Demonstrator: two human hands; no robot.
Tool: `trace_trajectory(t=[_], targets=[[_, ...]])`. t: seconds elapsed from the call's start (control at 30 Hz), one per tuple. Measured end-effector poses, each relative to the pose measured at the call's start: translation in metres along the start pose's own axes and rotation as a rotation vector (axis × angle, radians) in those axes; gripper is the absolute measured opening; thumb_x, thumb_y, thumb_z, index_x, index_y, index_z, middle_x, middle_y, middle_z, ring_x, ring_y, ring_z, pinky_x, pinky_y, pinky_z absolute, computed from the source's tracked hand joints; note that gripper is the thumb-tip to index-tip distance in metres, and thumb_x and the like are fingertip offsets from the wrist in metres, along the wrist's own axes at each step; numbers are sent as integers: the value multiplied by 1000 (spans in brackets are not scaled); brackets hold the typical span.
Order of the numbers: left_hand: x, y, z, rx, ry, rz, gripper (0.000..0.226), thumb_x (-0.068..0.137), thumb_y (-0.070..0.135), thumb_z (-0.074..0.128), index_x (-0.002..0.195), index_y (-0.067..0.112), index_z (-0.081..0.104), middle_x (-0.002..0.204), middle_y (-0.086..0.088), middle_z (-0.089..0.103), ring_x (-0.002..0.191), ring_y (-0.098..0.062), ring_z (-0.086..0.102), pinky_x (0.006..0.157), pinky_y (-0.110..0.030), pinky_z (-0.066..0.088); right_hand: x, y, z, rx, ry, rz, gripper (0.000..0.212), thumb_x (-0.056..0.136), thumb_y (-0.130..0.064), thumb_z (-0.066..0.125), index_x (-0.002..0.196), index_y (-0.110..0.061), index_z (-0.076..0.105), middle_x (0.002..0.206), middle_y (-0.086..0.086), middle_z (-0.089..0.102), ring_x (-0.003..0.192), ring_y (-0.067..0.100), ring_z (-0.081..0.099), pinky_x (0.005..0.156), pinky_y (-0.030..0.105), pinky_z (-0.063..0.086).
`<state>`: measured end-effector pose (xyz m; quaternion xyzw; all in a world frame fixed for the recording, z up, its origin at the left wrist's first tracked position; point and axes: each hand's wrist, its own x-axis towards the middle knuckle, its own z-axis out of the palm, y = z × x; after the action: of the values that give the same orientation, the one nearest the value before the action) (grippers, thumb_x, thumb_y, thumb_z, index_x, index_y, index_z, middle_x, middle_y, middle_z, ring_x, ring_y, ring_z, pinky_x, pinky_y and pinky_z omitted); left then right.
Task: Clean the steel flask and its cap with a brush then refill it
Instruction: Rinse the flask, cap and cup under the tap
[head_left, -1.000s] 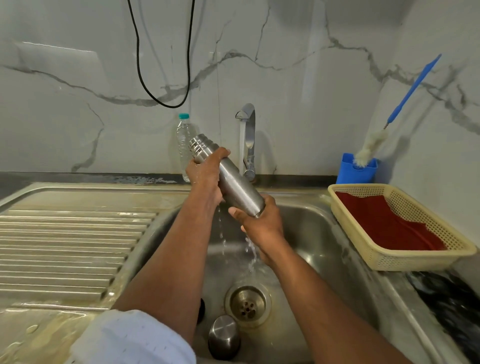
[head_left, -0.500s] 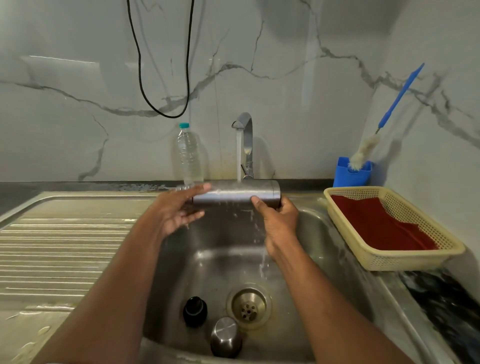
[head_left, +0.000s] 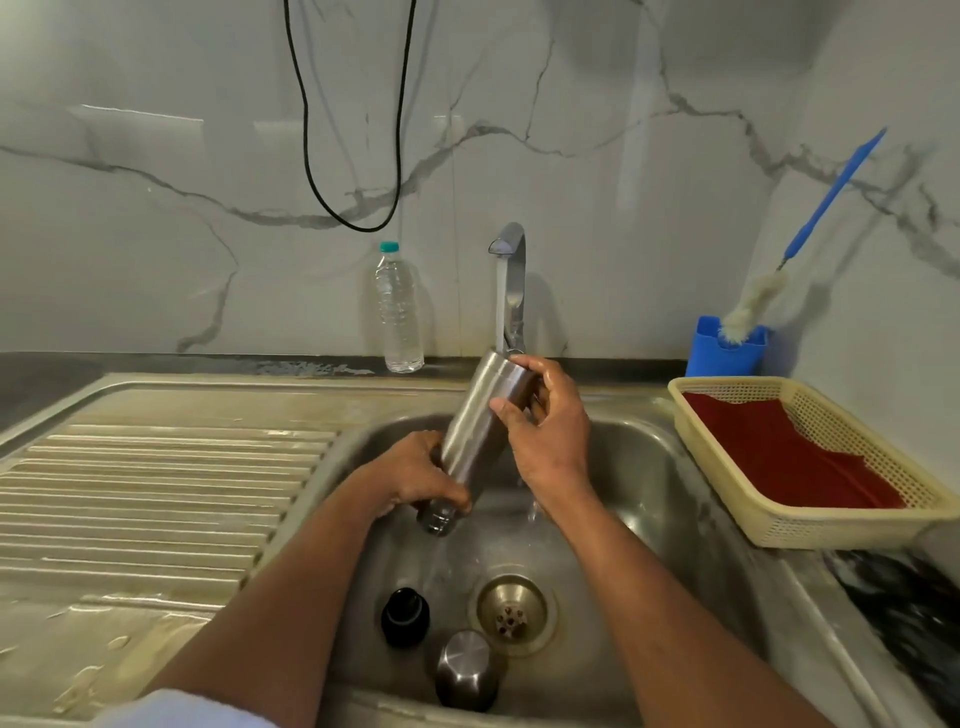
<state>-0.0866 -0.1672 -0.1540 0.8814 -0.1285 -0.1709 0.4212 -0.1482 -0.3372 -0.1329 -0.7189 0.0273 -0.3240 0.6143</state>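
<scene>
At frame centre, over the sink (head_left: 649, 467), the flask (head_left: 475, 441) tilts mouth-down under the tap (head_left: 511, 270). The left hand (head_left: 415, 478) curls round its neck; the right hand (head_left: 550, 431) wraps the base. Brushed steel, wet, so probably slippery, rigid and light if empty. Gripping both ends looks safest.

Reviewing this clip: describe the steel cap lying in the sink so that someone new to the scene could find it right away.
Start at the sink and find the round drain in its floor. The steel cap lies just left of and nearer than the drain, close to the sink's near wall. Its neighbour, farther left, is a smaller black stopper; the cap is shiny brushed steel, matching the flask held above.
</scene>
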Motion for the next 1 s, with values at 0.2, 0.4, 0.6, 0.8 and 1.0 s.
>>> trace_trajectory(t=[0.2,0.4,0.6,0.8,1.0], targets=[[10,0,19,54,17,57,67,61,18,94,121,19,64,108,-6,74,98,-24,75,87,-44,65,-6,-9,2,-137,-128,-16,57,96,-5,70,133,-47,59,150,-7,43,135,15,50,113,37,49],[17,12,35,4,-32,131,59,71,14,94,122,13,66,102,-6,77,93,-22,78,83,-40,66,-5,-17,-1,-109,-153,171,66,109,-28,52,164,-39,18,163,2,41,146,25,45,115,46,44],[17,16,36,-118,-48,123,55,75,9,92,122,15,65,103,-12,78,90,-25,79,74,-39,65,-7,-13,0,-163,-163,210,56,104,-45,58,155,-30,41,145,0,59,131,24,60,102,41,55],[18,12,24,204,164,172,79,63,27,96,131,19,55,114,-1,68,99,-19,68,78,-30,59,-1,-13,-11,-35,-35,240,102,92,-15,79,164,-40,12,161,2,42,142,23,49,109,43,49],[8,13,-2,171,326,294,80,47,39,104,114,27,63,103,5,70,88,-9,66,71,-24,54,5,-8,-22,1,95,285,93,71,-7,92,140,-42,40,139,2,50,118,17,58,87,31,60]])
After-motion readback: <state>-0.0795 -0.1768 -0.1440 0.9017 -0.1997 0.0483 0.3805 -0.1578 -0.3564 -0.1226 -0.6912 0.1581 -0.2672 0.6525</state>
